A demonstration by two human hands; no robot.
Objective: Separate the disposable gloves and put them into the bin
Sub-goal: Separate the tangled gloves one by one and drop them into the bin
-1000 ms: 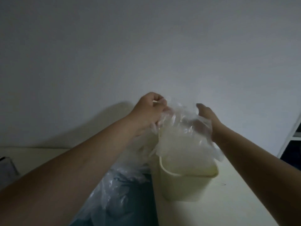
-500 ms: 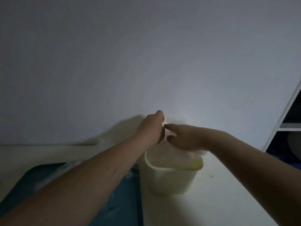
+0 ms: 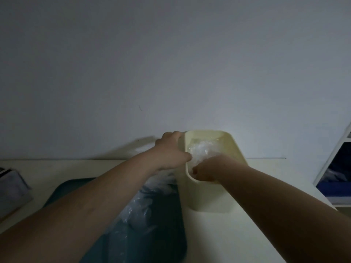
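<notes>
Pretty dim shot, but here's the layout. The cream bin sits on a pale table with its far end close to the wall, so there's next to no room behind it. The bin's left wall runs just beside the right edge of a dark blue tray; can't tell if the two touch. The open room is right of the bin and in front of it, where plain tabletop shows. A white shelf unit stands well off to the right of the bin, past the table's edge.

The left hand is pressed against the outside of the bin's left wall with the thumb hooked over the rim, so it's got hold of the bin itself. The right hand comes in over the near rim and dips inside. Its fingers point down and are hidden, so I can't tell how far it's closed or whether it has any plastic in it.

The crumpled gloves, clear and shiny, lie inside the bin toward the far end, just beyond the right hand. A bigger glove heap lies on the tray left of the bin, partly under the left forearm, with its top nearly against the bin's wall. That heap and the forearm crowd the bin's left side. Way off left of the bin there's a grey cloth at the frame edge
</notes>
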